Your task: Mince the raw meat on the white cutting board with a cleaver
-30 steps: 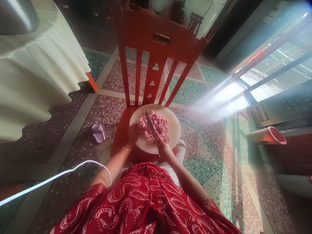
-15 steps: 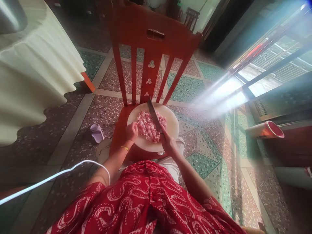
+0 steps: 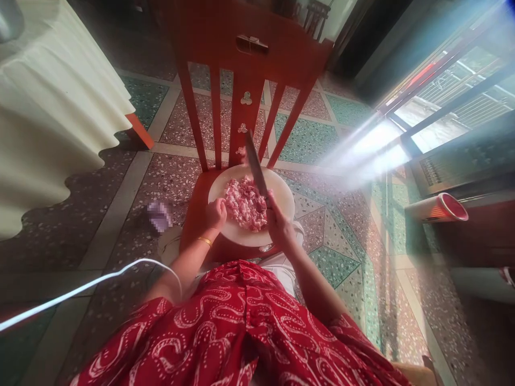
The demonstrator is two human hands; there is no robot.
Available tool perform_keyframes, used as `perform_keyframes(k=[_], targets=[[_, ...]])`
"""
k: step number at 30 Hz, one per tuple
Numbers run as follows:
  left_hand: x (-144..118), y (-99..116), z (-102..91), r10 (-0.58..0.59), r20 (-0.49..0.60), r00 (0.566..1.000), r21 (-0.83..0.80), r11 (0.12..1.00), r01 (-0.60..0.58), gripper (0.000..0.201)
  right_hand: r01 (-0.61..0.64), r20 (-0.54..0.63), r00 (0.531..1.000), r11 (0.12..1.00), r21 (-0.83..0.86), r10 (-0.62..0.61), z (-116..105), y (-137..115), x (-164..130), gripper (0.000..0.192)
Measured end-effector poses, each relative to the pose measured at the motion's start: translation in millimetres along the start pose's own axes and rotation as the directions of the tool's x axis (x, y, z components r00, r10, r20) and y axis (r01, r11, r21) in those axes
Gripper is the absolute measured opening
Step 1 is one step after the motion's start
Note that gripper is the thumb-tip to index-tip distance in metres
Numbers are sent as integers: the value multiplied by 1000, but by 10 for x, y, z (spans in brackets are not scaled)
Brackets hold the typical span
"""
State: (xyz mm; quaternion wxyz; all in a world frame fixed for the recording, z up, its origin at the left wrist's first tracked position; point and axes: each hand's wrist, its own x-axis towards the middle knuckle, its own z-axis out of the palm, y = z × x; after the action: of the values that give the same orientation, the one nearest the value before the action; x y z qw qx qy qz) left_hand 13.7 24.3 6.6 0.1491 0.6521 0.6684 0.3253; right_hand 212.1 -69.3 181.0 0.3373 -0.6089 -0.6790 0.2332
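Note:
My right hand (image 3: 280, 228) is wrapped round the handle of a kitchen knife (image 3: 256, 170). The dark blade is lifted above the board and points away from me, and a pink scrap appears beside it near the tip. Under it lies a heap of chopped raw meat (image 3: 241, 209) on a round, pale chopping board (image 3: 282, 195). My left hand (image 3: 217, 214), with a gold bangle at the wrist, is closed at the board's left rim; its fingertips are partly hidden.
The board rests on the seat of a red wooden chair (image 3: 195, 206), whose slatted back rises beyond it. A cream cloth (image 3: 60, 118) hangs at left. A blurred lilac slipper (image 3: 160, 215) and a red-and-white bin (image 3: 440, 208) are on the floor. A white cable (image 3: 100, 280) crosses at lower left.
The knife has come up from the meat, its tip now higher and farther off. My left hand stays at the rim. The view has shifted slightly.

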Motion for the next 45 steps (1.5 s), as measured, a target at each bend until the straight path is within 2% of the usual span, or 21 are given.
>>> perform_keyframes(k=[2, 3, 4, 6, 8, 9, 12, 14, 17, 20, 23, 27, 30, 32, 34, 36, 37, 39, 41, 43, 45], targets=[[-3, -5, 16, -5, 4, 1000, 10, 1000, 5, 30, 50, -102, 994, 999, 15, -48, 40, -21, 41, 52], [-7, -8, 16, -6, 9, 1000, 13, 1000, 6, 30, 43, -101, 994, 999, 18, -41, 116, 29, 40, 53], [-11, -9, 9, -5, 14, 1000, 15, 1000, 5, 30, 12, -66, 998, 1000, 17, -11, 210, 107, 22, 53], [-18, -9, -15, 5, 27, 1000, 20, 1000, -6, 29, -77, 99, 992, 997, -10, 78, 374, 277, -47, 54], [-20, -4, -37, 16, 36, 999, 20, 1000, -17, 28, -140, 196, 970, 990, -36, 144, 398, 357, -120, 52], [-18, -1, -42, 20, 37, 999, 18, 1000, -21, 29, -151, 197, 968, 988, -32, 155, 345, 340, -142, 51], [-8, 2, -17, 8, 17, 1000, 10, 1000, -8, 29, -115, 101, 989, 993, 33, 111, 69, 128, -109, 51], [-4, -3, 15, 0, 2, 1000, 7, 1000, 0, 28, -63, -10, 998, 996, 62, 64, -24, 10, -24, 52], [-6, -9, 37, 8, -2, 1000, 2, 1000, -8, 28, -44, -98, 994, 997, 66, 50, 131, 95, 55, 53], [-12, 1, 11, 0, 14, 1000, 15, 1000, 0, 27, -153, 51, 987, 988, 26, 152, 357, 352, 1, 53], [-16, 17, -21, -12, 36, 999, 15, 1000, 12, 27, -211, 135, 969, 977, 5, 208, 293, 419, -48, 51], [-8, 17, -14, 8, 23, 1000, 7, 1000, -8, 29, -92, -26, 995, 994, 61, 94, 19, 179, 178, 54], [-2, 3, 4, 26, 2, 1000, 12, 1000, -26, 28, 14, -150, 989, 997, 74, -3, 126, 141, 424, 56], [-5, -1, 5, 28, 2, 1000, 22, 999, -28, 28, -44, -83, 995, 998, 51, 48, 308, 246, 475, 55], [-12, 4, -3, 23, 12, 1000, 42, 999, -23, 28, -167, 84, 982, 986, -19, 168, 431, 370, 421, 54], [-19, 12, -11, 14, 35, 999, 49, 999, -16, 27, -259, 197, 942, 962, -84, 270, 411, 425, 320, 53], [-22, 15, -13, 11, 42, 999, 46, 999, -13, 27, -271, 211, 936, 959, -86, 283, 352, 410, 277, 53], [-23, 18, -9, 10, 42, 999, 36, 999, -11, 28, -214, 159, 963, 976, -34, 217, 205, 315, 242, 53], [-21, 11, 4, 16, 19, 1000, 28, 999, -16, 29, -95, 37, 995, 995, 31, 94, 127, 207, 283, 55], [-18, -2, 18, 23, 2, 1000, 15, 1000, -23, 28, -23, -72, 997, 999, 49, 27, 187, 181, 350, 56], [-17, -14, 27, 25, 9, 1000, 10, 1000, -26, 28, -56, -44, 997, 998, 26, 57, 337, 262, 373, 55]])
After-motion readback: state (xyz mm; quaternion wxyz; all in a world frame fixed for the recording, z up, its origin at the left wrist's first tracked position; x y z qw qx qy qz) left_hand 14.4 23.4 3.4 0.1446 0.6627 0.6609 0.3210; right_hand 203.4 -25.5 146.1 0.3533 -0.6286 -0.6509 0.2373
